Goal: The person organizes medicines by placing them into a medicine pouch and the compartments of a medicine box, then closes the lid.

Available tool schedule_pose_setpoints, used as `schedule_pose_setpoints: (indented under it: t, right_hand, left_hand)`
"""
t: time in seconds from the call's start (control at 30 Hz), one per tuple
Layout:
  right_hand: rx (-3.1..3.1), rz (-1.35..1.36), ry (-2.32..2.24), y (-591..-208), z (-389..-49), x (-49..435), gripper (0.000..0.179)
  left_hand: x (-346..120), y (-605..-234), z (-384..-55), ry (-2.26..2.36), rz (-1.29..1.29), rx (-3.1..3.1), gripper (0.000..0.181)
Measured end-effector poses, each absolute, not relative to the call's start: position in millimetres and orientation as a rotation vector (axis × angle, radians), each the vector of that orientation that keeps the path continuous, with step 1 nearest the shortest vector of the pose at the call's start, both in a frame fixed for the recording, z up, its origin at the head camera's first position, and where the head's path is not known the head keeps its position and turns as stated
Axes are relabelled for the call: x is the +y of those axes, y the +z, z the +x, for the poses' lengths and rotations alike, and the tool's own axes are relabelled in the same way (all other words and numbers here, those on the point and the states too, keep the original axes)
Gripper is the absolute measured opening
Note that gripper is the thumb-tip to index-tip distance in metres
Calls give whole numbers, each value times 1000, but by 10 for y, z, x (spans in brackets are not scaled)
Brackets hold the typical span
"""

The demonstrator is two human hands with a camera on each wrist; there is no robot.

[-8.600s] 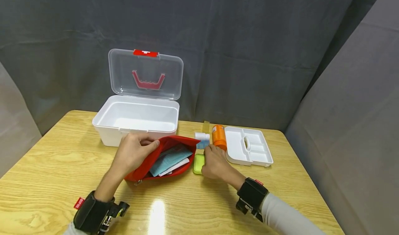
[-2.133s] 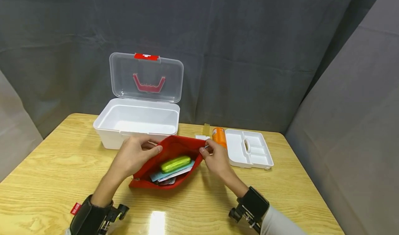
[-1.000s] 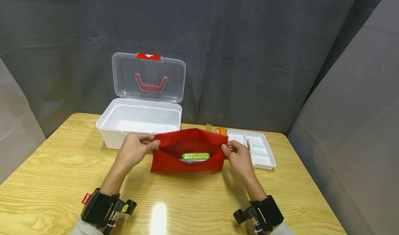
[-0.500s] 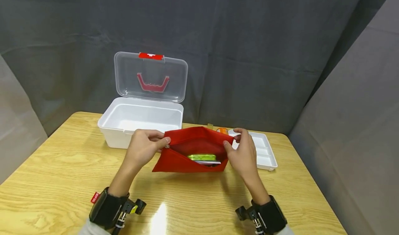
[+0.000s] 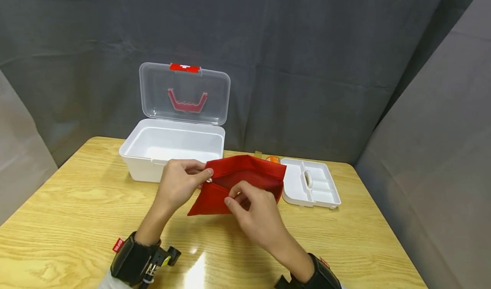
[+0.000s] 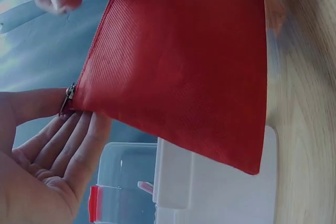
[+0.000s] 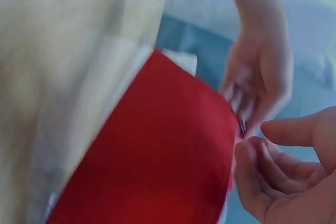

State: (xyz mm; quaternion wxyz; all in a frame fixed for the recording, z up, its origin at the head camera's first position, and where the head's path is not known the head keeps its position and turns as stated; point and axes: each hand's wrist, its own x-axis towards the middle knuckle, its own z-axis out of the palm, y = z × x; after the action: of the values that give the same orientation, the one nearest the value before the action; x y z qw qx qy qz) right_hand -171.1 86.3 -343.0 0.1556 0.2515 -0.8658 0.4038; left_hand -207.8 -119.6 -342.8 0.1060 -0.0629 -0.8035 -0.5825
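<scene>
A red zip pouch [image 5: 247,166] is held upright above the table, its mouth gaping toward me. My left hand [image 5: 178,184] pinches its upper left corner between thumb and fingers, right by the metal zipper pull [image 6: 70,93]. In front of the pouch's mouth is my right hand [image 5: 261,214], fingers loosely bent and thumb apart from them, with nothing in between. In the right wrist view its fingertips [image 7: 247,153] are close to the pouch's top edge, near the zipper pull. What lies inside the pouch is hidden behind the right hand and the front panel.
A white first-aid box [image 5: 140,167] stands behind at the left, its clear lid [image 5: 212,93] raised. Right of the pouch lies a white divided tray [image 5: 322,189]. The top of an orange bottle [image 5: 273,159] shows behind the pouch. A grey curtain [image 5: 307,67] closes off the back.
The green case went into the pouch earlier, and the pouch was lifted and moved right. My right hand has just let go of its right corner and come left across its front.
</scene>
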Motion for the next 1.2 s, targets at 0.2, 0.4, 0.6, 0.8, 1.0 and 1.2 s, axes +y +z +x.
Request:
schedule_pose_setpoints:
  t: [0.2, 0.4, 0.6, 0.8, 1.0, 1.2]
  right_hand:
    - [-2512, 703, 1188, -3558, -1691, 733, 13]
    - [-2471, 679, 1105, -3611, -1746, 667, 22]
    - [-2445, 661, 1020, -3655, -1777, 630, 28]
    - [-2400, 691, 1045, -3657, -1790, 658, 24]
    - [-2401, 715, 1116, -3640, -1777, 701, 17]
    - [-2396, 716, 1087, -3650, -1775, 717, 15]
  left_hand:
    - [-1129, -3396, -2014, -1696, -226, -2374, 13]
    - [-1060, -3405, -1968, -1780, -287, -2344, 10]
    - [-985, -3406, -1911, -1703, -351, -2378, 10]
    - [-971, -3400, -1897, -1686, -369, -2398, 8]
    - [-954, -3391, -1890, -1698, -384, -2415, 7]
    - [-946, -3390, -1880, -1671, -417, -2430, 9]
